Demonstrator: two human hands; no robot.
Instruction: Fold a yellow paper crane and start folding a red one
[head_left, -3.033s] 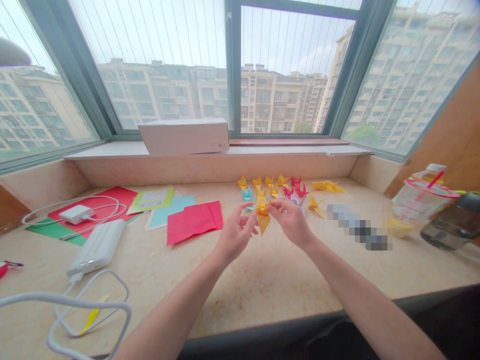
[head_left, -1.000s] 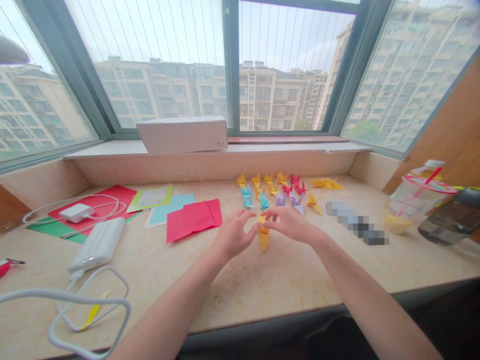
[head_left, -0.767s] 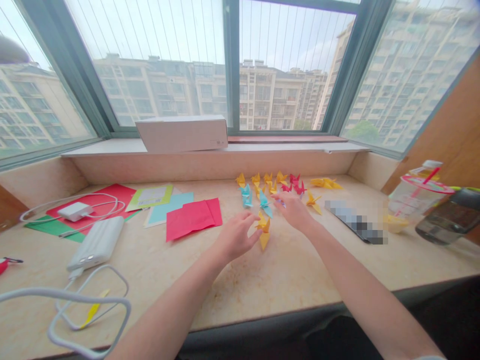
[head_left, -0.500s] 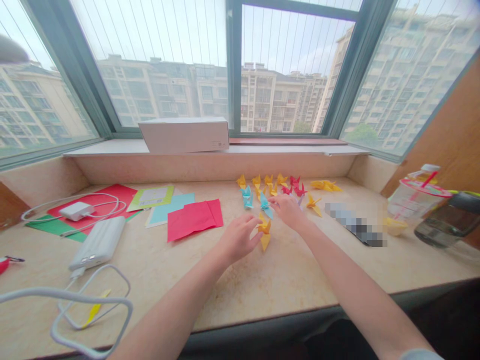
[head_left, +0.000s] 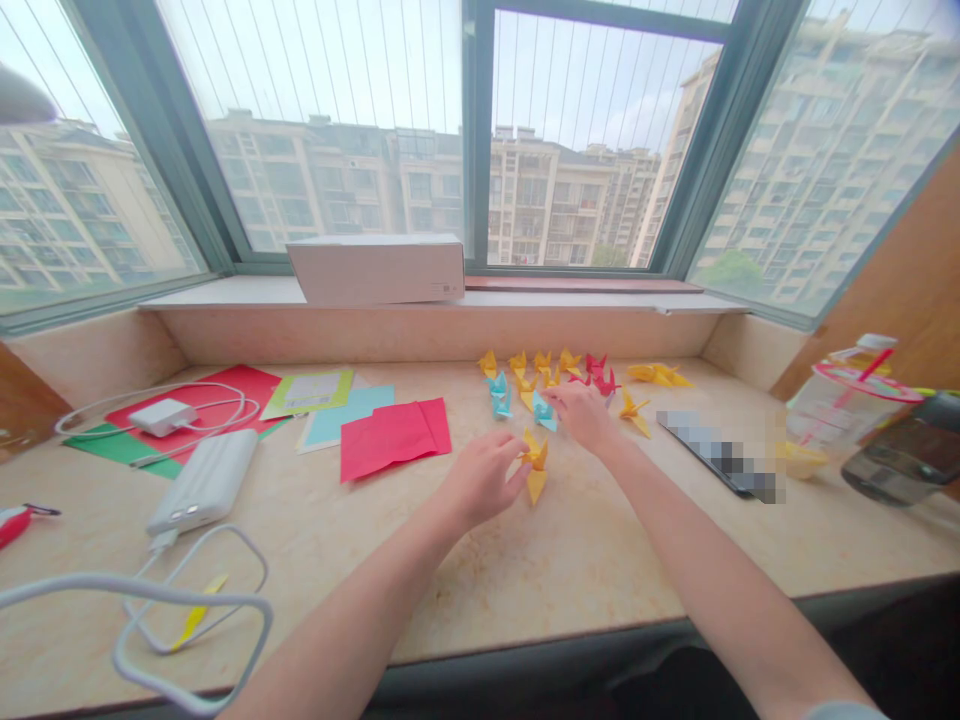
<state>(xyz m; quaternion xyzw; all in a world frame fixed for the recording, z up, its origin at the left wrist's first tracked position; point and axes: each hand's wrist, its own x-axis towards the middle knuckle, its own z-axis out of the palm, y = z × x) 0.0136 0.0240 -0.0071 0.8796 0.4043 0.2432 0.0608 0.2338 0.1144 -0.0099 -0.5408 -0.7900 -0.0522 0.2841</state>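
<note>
An orange paper crane point(head_left: 535, 470) sits on the stone counter point(head_left: 570, 570) in front of me. My left hand point(head_left: 484, 482) has its curled fingertips closed on the crane's left side. My right hand point(head_left: 586, 416) reaches further back, fingers stretched out low over a cluster of small paper cranes point(head_left: 551, 372) in yellow, red and blue. Its fingertips touch a light blue crane point(head_left: 544, 412). Whatever lies under its palm is hidden.
Coloured paper sheets, red point(head_left: 394, 437), blue and green, lie to the left. A white power bank point(head_left: 204, 482), a charger point(head_left: 163, 416) and white cables point(head_left: 187, 600) are further left. A phone point(head_left: 720, 460), a plastic cup point(head_left: 844, 405) and a dark bottle point(head_left: 904, 450) stand right. A white box point(head_left: 379, 268) rests on the sill.
Both hands held the orange crane up, then lowered it to the counter. My right hand let go and reached back to the cluster of cranes; the light blue crane has shifted slightly right.
</note>
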